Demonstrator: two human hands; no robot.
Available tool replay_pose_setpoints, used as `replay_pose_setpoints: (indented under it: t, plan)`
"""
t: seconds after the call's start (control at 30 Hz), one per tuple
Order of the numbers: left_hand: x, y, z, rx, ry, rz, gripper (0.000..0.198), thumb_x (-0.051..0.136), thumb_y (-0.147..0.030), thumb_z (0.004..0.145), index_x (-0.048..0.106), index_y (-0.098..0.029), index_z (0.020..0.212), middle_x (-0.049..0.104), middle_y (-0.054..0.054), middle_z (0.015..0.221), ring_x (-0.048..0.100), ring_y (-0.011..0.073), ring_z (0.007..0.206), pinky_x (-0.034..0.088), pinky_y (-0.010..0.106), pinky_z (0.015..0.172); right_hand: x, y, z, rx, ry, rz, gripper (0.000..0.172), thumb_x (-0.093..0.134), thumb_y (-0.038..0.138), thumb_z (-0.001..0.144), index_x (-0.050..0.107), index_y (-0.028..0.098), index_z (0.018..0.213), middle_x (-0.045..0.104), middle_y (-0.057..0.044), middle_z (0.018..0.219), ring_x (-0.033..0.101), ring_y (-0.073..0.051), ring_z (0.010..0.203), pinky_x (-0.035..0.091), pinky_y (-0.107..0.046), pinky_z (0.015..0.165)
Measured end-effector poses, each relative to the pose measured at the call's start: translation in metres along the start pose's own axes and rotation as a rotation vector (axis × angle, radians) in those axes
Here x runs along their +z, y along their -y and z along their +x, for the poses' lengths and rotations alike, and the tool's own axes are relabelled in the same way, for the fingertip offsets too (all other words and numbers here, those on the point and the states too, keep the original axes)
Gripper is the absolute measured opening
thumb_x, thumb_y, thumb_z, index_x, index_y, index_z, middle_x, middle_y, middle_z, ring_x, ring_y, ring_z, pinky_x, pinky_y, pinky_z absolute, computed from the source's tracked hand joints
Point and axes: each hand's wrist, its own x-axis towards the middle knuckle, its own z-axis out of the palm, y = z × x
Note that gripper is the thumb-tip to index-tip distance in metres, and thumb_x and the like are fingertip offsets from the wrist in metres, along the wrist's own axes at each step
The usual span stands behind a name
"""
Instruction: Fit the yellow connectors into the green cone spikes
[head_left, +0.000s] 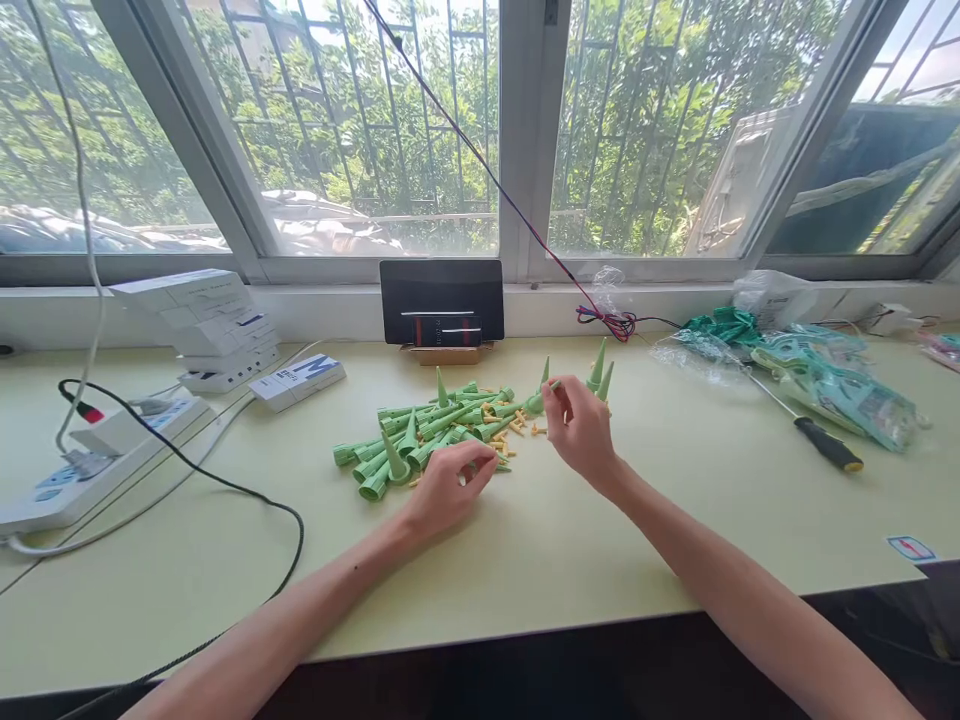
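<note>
A heap of green plastic cones (442,425) lies on the table, some on their sides and several standing point up. Small yellow plugs (516,424) are scattered along the heap's right side. At its front edge my left hand (452,482) is closed, thumb and fingertips pinched together; whatever they hold is too hidden to name. My right hand (581,428), raised just right of the heap, pinches a small green piece (555,384) between thumb and fingers. Behind the right hand stand several upright green cones (598,368), partly covered by it.
A tablet (442,290) leans at the back under the window. White boxes (217,325) and a power strip (105,465) with cables are on the left. On the right lie a screwdriver (829,445) and plastic bags (836,385). The table's front edge (525,630) runs below my forearms.
</note>
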Motion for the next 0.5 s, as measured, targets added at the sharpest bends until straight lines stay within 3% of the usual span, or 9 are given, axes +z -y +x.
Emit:
replay_pose_setpoints:
  t: [0.2, 0.33, 0.5]
  plan:
    - [0.002, 0.004, -0.001, 0.018, 0.017, 0.018, 0.012, 0.056, -0.018, 0.092, 0.066, -0.018, 0.085, 0.067, 0.001, 0.078, 0.057, 0.0099, 0.067, 0.045, 0.019, 0.058, -0.02, -0.005, 0.046, -0.029, 0.02, -0.156, 0.014, 0.047, 0.025, 0.097, 0.056, 0.018, 0.088, 0.059, 0.0, 0.069, 0.051, -0.012, 0.057, 0.037, -0.023, 0.062]
    - [0.003, 0.006, -0.001, 0.019, 0.026, 0.029, 0.013, 0.055, -0.017, 0.092, 0.065, -0.018, 0.084, 0.067, 0.001, 0.077, 0.056, 0.0099, 0.066, 0.045, 0.019, 0.057, -0.02, -0.012, 0.068, 0.026, 0.25, -0.299, 0.01, 0.048, 0.018, 0.094, 0.056, 0.017, 0.088, 0.06, -0.002, 0.069, 0.052, -0.015, 0.061, 0.036, -0.024, 0.063]
    - [0.003, 0.005, -0.001, 0.02, 0.026, 0.041, 0.013, 0.055, -0.017, 0.092, 0.066, -0.017, 0.084, 0.067, 0.001, 0.077, 0.056, 0.0102, 0.065, 0.044, 0.02, 0.056, -0.008, -0.016, 0.076, 0.154, 0.555, -0.509, 0.012, 0.047, 0.014, 0.093, 0.058, 0.015, 0.088, 0.063, -0.007, 0.077, 0.057, -0.018, 0.069, 0.035, -0.025, 0.063]
